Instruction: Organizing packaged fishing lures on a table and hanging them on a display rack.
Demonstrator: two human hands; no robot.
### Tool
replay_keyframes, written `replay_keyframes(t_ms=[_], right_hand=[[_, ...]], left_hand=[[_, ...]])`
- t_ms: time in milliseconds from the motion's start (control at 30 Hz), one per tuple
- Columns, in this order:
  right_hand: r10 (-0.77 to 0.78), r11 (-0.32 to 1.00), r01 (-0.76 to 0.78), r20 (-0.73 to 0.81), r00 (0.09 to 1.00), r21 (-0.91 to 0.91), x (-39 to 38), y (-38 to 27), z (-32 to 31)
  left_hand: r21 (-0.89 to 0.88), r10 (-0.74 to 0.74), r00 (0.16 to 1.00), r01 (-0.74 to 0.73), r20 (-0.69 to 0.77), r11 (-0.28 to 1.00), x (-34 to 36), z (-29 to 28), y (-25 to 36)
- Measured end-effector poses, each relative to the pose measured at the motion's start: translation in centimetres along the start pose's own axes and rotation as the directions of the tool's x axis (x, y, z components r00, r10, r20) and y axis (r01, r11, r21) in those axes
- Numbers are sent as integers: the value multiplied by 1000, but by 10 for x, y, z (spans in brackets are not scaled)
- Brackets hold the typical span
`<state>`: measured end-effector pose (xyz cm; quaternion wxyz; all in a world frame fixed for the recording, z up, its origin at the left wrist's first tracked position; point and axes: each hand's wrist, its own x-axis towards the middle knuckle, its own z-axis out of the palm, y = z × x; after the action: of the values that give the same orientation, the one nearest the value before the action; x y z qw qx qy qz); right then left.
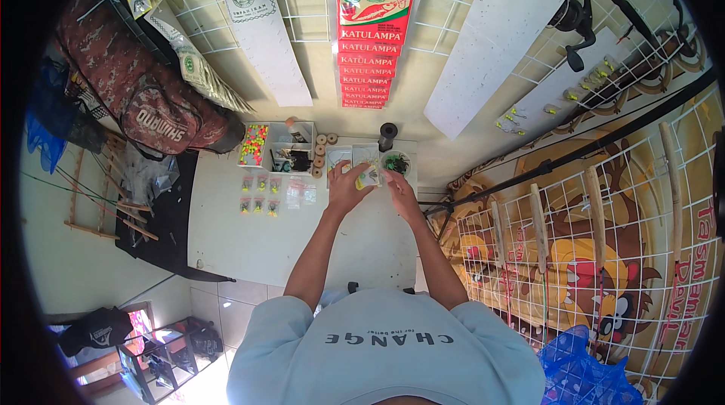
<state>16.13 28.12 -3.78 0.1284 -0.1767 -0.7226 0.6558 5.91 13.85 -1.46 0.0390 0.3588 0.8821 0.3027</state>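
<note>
At left is a camouflage bag, at upper right a fishing reel.

- It looks like a small fishing-tackle shop or tackle workroom.
- Goods hang from a wire grid: a strip of red packets with a fish picture, and yellow-green tackle.
- A fishing reel sits at upper right.
- A camouflage bag stands at left.
- The tabletop carries bright beads, small spools and rows of sachets.
</note>
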Motion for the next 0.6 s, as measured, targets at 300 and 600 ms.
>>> replay_keyframes(t_ms=[300,600], right_hand=[[-58,998,59,62,996,-8,6,6,0],[58,992,-53,-35,998,111,5,-2,9]], left_hand=[[2,34,999,-34,-1,999,1,-3,3],[-4,6,1000,-6,-11,1000,-3,2,4]])
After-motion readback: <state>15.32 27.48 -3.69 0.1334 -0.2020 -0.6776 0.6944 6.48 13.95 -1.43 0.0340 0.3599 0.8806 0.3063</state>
